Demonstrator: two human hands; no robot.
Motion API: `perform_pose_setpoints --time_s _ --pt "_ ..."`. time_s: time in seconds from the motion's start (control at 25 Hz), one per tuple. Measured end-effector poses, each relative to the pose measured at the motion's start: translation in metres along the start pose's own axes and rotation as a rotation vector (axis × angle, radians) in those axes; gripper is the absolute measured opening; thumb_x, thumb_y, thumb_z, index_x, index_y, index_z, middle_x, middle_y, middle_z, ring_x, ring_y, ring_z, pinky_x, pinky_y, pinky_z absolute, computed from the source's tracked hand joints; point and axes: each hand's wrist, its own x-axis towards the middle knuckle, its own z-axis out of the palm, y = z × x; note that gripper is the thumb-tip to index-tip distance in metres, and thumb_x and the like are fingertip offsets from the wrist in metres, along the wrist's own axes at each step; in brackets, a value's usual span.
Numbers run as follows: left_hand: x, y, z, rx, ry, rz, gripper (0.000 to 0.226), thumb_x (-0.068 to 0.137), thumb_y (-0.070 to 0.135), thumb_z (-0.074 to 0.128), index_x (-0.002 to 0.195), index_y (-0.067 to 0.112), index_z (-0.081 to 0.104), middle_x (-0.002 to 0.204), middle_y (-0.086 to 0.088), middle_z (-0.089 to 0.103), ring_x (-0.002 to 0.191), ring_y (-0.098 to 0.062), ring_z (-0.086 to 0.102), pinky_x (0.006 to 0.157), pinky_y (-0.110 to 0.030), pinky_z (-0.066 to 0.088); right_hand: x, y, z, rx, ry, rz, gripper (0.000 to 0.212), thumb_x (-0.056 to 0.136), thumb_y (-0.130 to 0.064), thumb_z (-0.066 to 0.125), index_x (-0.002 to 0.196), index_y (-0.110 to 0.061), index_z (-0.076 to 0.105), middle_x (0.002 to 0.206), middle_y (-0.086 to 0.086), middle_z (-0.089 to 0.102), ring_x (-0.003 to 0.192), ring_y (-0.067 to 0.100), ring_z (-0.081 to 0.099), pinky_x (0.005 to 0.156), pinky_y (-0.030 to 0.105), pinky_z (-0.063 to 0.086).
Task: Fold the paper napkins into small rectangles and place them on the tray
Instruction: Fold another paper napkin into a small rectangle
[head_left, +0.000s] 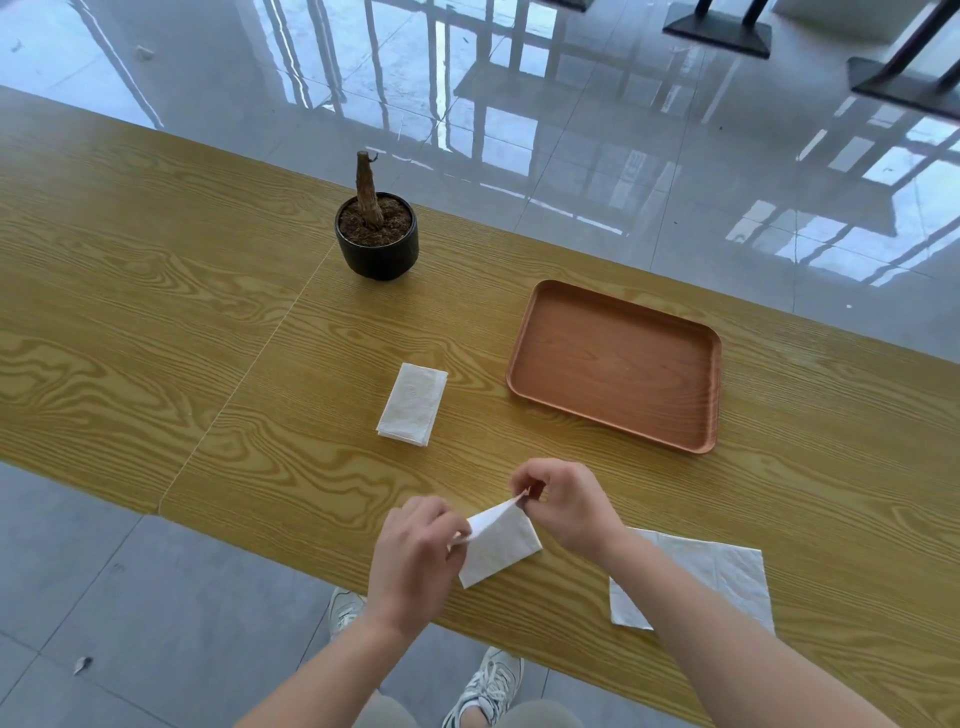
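A folded paper napkin (497, 545) is held just above the wooden table (156, 291) at lower centre of the frame, the left hand (415, 551) pinching its left edge and the right hand (563, 506) pinching its upper corner. A stack of folded napkins (413, 404) lies at centre frame, well apart from the brown tray (618, 364) at centre right, and an opened-out napkin (727, 571) lies flat at lower right, partly under the right forearm. A black pot with a bare stem (377, 234) stands at upper centre.
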Motion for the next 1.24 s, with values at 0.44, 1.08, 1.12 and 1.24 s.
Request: perform_pose_setpoints --time_s 0.44,1.08,1.12,1.24 --pt "-0.023 0.004 0.008 0.231 -0.179 0.305 0.011 0.062 0.012 0.059 0.057 0.015 0.051 0.066 -0.001 0.053 0.067 -0.027 0.053 0.060 -0.038 0.047 -0.042 0.017 0.017 -0.279 -0.130 -0.033 0.021 0.082 -0.010 0.057 0.092 -0.019 0.073 0.103 -0.006 0.058 0.101 0.015 0.055 0.078 0.035 0.053" --pt "0.011 0.024 0.010 0.173 -0.367 -0.471 0.012 0.083 0.042 0.059 0.084 0.032 0.053 0.088 0.012 0.050 0.090 -0.014 0.041 0.079 -0.030 0.036 -0.052 0.016 0.035 -0.224 0.078 0.341 0.014 0.088 -0.039 0.071 0.083 -0.027 0.065 0.092 -0.010 0.064 0.090 0.013 0.061 0.076 0.031 0.049" --pt "0.010 0.023 0.010 0.152 -0.364 -0.473 0.011 0.082 0.039 0.060 0.082 0.031 0.051 0.088 0.012 0.052 0.089 -0.014 0.042 0.078 -0.030 0.037 -0.051 0.016 0.035 -0.221 0.074 0.346 0.014 0.088 -0.039 0.071 0.083 -0.027 0.066 0.092 -0.010 0.065 0.090 0.013 0.061 0.075 0.031 0.049" --pt "0.005 0.021 0.012 -0.015 -0.334 -0.520 0.014 0.078 0.031 0.061 0.087 0.027 0.051 0.081 0.011 0.060 0.080 -0.014 0.056 0.069 -0.031 0.043 -0.048 0.016 0.033 -0.217 0.067 0.341 0.014 0.088 -0.038 0.069 0.083 -0.025 0.067 0.091 -0.009 0.066 0.088 0.013 0.061 0.072 0.029 0.047"
